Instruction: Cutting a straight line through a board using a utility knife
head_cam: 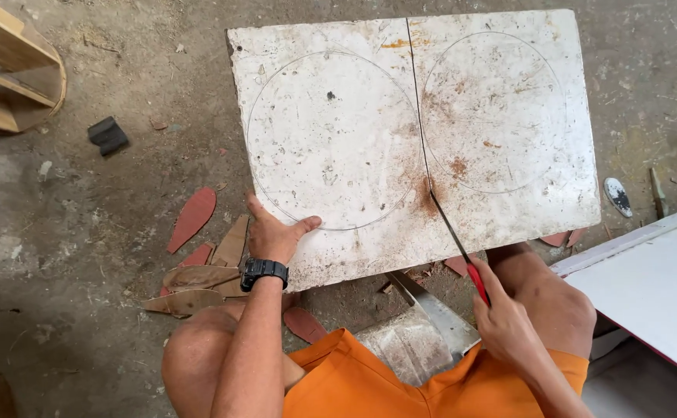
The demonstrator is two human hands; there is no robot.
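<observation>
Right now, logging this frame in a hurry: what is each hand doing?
Left hand: open, pressed flat on the white board.
Right hand: closed around the red-handled saw.

Dusty concrete floor [83,255] (daylit), wooden shelf [5,70] at left, scattered offcuts [193,217]
</observation>
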